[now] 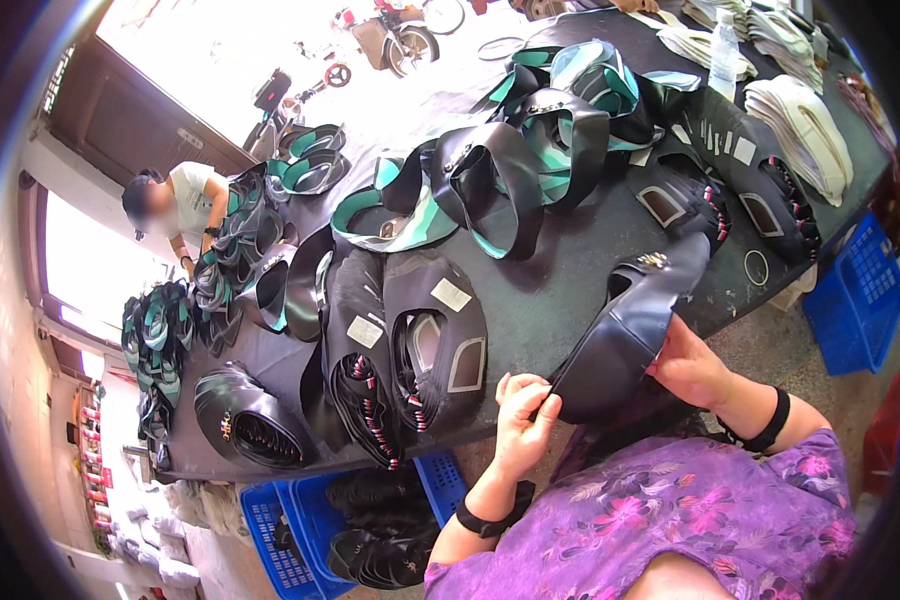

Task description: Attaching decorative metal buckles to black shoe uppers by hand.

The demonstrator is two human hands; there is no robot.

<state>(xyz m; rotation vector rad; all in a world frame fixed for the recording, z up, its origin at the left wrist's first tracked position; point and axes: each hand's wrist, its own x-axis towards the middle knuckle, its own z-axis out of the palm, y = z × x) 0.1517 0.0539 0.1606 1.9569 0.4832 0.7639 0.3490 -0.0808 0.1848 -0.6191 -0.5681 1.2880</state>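
The left hand [523,412] pinched a curved, glossy black, leather-like piece [615,350]; the right hand [692,368], fingers partly hidden, gripped its other side, by the dark, flat surface's [540,300] near edge.

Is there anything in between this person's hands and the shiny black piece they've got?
Nothing visible. The bare left hand pinches the lower-left end of the black piece, and the bare right hand holds its right edge; both touch it directly.
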